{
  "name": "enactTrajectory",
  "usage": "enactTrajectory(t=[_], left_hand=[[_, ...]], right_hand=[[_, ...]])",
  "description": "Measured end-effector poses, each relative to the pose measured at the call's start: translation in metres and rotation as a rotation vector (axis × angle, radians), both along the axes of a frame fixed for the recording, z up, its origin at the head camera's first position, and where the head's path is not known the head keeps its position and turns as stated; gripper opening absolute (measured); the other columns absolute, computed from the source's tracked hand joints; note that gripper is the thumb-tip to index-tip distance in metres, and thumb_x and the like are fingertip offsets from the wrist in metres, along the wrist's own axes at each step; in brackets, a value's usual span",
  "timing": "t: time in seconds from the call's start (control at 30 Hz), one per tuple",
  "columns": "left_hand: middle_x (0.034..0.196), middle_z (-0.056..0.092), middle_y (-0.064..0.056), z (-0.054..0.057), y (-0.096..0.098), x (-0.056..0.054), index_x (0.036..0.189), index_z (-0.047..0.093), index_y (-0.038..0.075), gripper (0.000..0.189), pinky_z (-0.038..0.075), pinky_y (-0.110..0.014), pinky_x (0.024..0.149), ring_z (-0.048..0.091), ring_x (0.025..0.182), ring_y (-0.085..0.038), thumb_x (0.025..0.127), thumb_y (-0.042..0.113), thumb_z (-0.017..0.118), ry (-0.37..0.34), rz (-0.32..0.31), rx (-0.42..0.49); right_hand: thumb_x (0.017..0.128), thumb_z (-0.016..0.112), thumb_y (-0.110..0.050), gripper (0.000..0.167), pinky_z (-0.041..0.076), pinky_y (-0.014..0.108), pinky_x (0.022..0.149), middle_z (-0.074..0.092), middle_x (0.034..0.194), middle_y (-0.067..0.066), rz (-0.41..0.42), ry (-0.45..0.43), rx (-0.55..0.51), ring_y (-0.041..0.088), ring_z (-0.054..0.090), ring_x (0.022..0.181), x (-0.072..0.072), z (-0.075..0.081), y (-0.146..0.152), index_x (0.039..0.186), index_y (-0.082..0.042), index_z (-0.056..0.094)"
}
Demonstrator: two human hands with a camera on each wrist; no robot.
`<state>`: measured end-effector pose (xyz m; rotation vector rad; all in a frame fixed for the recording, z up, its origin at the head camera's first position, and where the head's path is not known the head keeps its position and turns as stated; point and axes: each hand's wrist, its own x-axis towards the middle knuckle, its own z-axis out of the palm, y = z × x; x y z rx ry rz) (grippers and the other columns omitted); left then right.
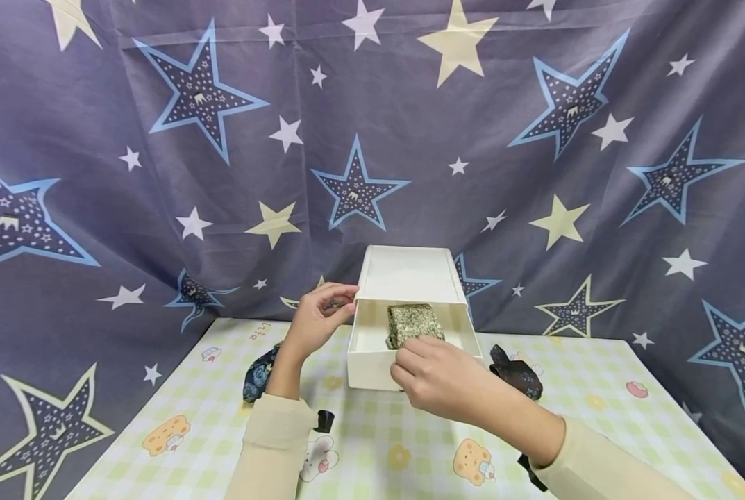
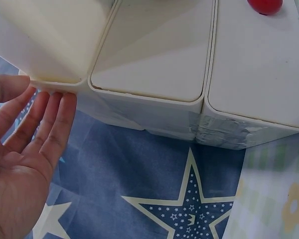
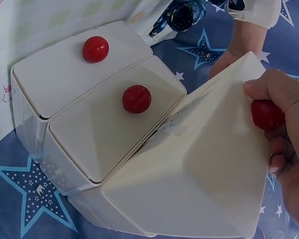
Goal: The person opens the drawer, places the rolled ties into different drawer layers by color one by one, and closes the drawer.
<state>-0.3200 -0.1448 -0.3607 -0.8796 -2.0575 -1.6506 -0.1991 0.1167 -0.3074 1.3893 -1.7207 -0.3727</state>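
A white drawer unit (image 1: 412,271) stands on the table with its top drawer (image 1: 372,371) pulled out. In that drawer lies a folded green-and-cream speckled cloth (image 1: 412,323). My right hand (image 1: 437,375) is at the drawer's front, and the right wrist view shows its thumb and fingers curled round the red knob (image 3: 266,114). My left hand (image 1: 316,316) touches the unit's left side by the upper edge. Its fingers (image 2: 52,119) are fairly straight against the rim, as the left wrist view shows. Two lower drawers (image 3: 114,134) are pushed in, each with a red knob (image 3: 137,98).
To the left of the unit lies a dark blue patterned cloth bundle (image 1: 262,375); at right, a dark cloth bundle (image 1: 516,371). A green checked tablecloth (image 1: 397,423) covers the table. Behind the unit hangs a star-print curtain (image 1: 397,201).
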Motion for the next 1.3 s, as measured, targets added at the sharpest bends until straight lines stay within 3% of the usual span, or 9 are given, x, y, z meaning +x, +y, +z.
enactTrajectory(t=[0.17, 0.4, 0.73, 0.97, 1.3], left_hand=[[0.122, 0.064, -0.021, -0.002, 0.000, 0.000, 0.127, 0.069, -0.003, 0.033, 0.060, -0.028, 0.084, 0.067, 0.101, -0.027, 0.096, 0.004, 0.072, -0.003, -0.002, 0.000], [0.121, 0.065, -0.016, -0.003, -0.001, 0.000, 0.126, 0.071, 0.002, 0.031, 0.060, -0.031, 0.085, 0.067, 0.102, -0.028, 0.096, 0.010, 0.073, 0.005, -0.012, -0.005], [0.120, 0.065, -0.015, -0.002, -0.001, -0.001, 0.125, 0.072, 0.003, 0.030, 0.060, -0.029, 0.084, 0.067, 0.101, -0.028, 0.096, 0.011, 0.074, 0.007, -0.009, -0.004], [0.120, 0.065, -0.015, -0.001, -0.002, -0.002, 0.125, 0.072, 0.002, 0.030, 0.060, -0.030, 0.085, 0.067, 0.101, -0.027, 0.096, 0.010, 0.073, 0.007, -0.009, -0.001], [0.120, 0.065, -0.016, -0.001, -0.002, -0.001, 0.125, 0.072, 0.002, 0.030, 0.060, -0.029, 0.084, 0.067, 0.102, -0.028, 0.096, 0.009, 0.073, 0.007, -0.011, 0.001]], right_hand=[[0.087, 0.068, -0.008, 0.014, 0.042, 0.025, 0.063, 0.055, 0.077, -0.003, -0.007, -0.038, -0.005, 0.014, 0.049, 0.070, -0.002, -0.001, -0.001, 0.076, -0.012, 0.060], [0.076, 0.071, -0.004, 0.014, 0.043, 0.025, 0.064, 0.056, 0.076, -0.003, -0.019, -0.072, -0.006, 0.015, 0.050, 0.071, -0.008, -0.002, 0.000, 0.075, -0.012, 0.061], [0.083, 0.066, -0.002, 0.013, 0.042, 0.025, 0.063, 0.057, 0.075, -0.003, -0.062, -0.086, -0.002, 0.015, 0.048, 0.069, -0.016, 0.000, -0.003, 0.075, -0.012, 0.063], [0.079, 0.071, -0.005, 0.011, 0.043, 0.026, 0.064, 0.057, 0.076, -0.003, -0.085, -0.094, 0.003, 0.015, 0.048, 0.070, -0.021, 0.003, -0.004, 0.077, -0.013, 0.064], [0.076, 0.066, 0.001, 0.011, 0.042, 0.025, 0.065, 0.057, 0.074, -0.001, -0.092, -0.082, 0.009, 0.016, 0.047, 0.069, -0.032, 0.003, -0.005, 0.077, -0.011, 0.065]])
